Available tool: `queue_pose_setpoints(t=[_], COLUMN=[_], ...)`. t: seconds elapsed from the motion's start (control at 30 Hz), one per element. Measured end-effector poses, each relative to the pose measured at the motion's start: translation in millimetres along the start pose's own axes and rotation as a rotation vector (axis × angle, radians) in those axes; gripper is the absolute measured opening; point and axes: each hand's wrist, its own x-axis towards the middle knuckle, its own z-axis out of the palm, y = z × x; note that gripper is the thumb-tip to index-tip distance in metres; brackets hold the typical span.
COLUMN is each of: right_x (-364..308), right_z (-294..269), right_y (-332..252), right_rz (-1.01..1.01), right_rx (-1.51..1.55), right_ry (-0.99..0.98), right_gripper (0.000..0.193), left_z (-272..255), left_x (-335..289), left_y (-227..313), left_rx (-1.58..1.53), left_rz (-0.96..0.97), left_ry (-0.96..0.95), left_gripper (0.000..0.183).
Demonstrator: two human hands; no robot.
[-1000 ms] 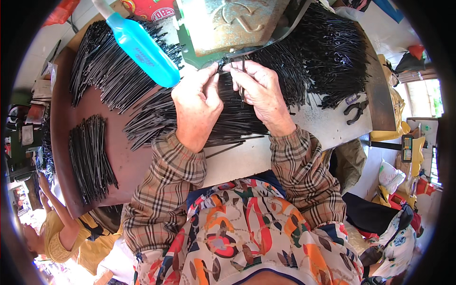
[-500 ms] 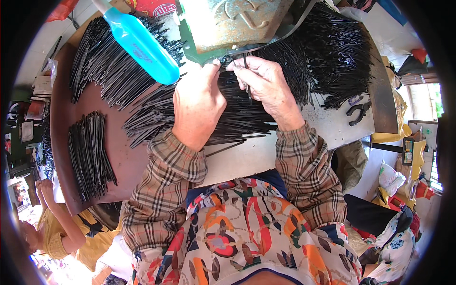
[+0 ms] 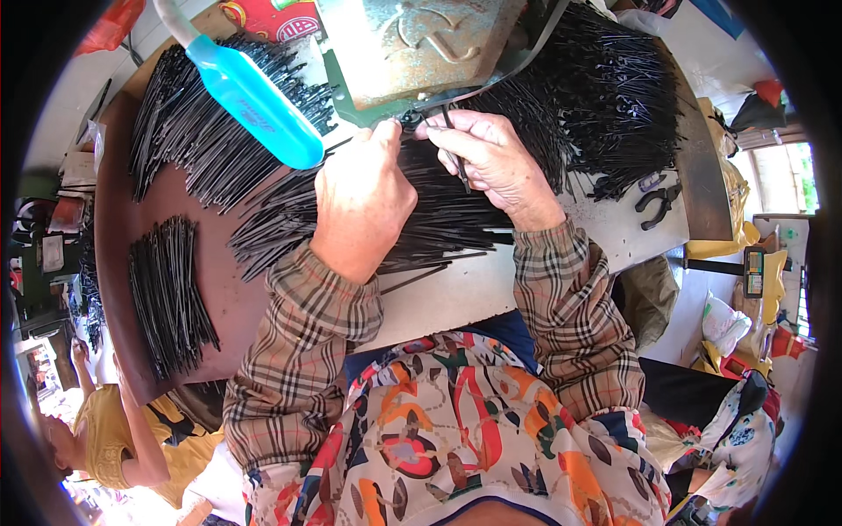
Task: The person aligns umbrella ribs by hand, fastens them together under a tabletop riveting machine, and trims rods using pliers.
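Observation:
My left hand (image 3: 364, 197) is closed at the lower edge of a rusty metal machine (image 3: 425, 48), its thumb and fingertips pressed together at a small dark part (image 3: 410, 119). What exactly it pinches is too small to make out. My right hand (image 3: 502, 162) sits just to the right, thumb and fingers closed on a thin black rod (image 3: 453, 145) that slants down past the fingers. Under and between both hands lies a loose pile of similar black rods (image 3: 438, 206), partly hidden by the hands.
More bundles of rods (image 3: 175, 294) lie at left, with a dense heap (image 3: 623, 96) at far right. Black-handled pliers (image 3: 660, 207) rest near the table's right edge. A blue lamp head (image 3: 254, 105) hangs at upper left. Another person (image 3: 114, 430) is at lower left.
Both hands stay at the machine's edge with only slight shifts. The rod in my right hand has tilted a little. The other person's arms have moved apart.

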Motion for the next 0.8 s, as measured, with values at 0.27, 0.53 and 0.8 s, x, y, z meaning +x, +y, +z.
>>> queue_pose_setpoints(t=[0.27, 0.53, 0.8], right_x=[-1.9, -6.4, -1.8], right_z=[0.4, 2.8, 11.8], right_y=[-2.7, 10.9, 26.3], right_rz=[0.009, -0.087, -0.109], right_rx=[0.025, 0.128, 0.395], right_ry=[-0.01, 0.087, 0.088], right_gripper=[0.023, 0.014, 0.01], left_z=[3.5, -43.9, -41.6], left_x=[-2.4, -15.5, -9.2], left_y=[-3.6, -16.2, -30.3], left_rx=[-0.007, -0.718, -1.021], left_rz=[0.035, -0.696, -0.737], left_ry=[0.049, -0.275, -0.27], left_gripper=[0.032, 0.015, 0.015])
